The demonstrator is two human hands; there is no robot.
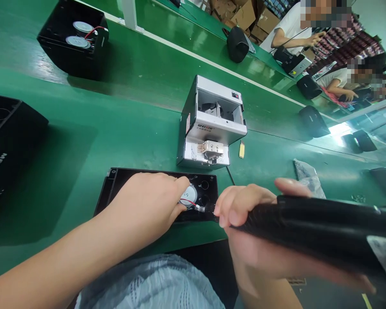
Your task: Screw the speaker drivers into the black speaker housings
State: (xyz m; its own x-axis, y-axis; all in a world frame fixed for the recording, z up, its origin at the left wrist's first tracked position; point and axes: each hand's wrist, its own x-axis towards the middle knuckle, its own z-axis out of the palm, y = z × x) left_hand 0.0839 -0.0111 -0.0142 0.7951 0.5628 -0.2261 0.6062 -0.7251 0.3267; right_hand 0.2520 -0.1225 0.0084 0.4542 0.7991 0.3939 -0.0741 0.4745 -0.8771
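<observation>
My right hand (pixel 251 231) is closed around a black electric screwdriver (pixel 324 227), whose tip end reaches left to the edge of a black speaker panel (pixel 161 174). The panel lies on the bench in front of me. My left hand (pixel 154 197) rests over it, with thumb and fingers gripping a round silver speaker driver (pixel 189 195). A red wire and a white connector (pixel 199 208) show beside the driver, close to the screwdriver's tip. My left hand hides much of the panel's middle, and the exact tip contact cannot be made out.
A grey screw-feeding machine (pixel 212 122) stands just behind the panel. Black speaker boxes stand at left (pixel 11 146) and upper left (pixel 73 43). A yellow piece (pixel 242 150) and a clear plastic bag (pixel 309 178) lie to the right. Co-workers sit across the benches.
</observation>
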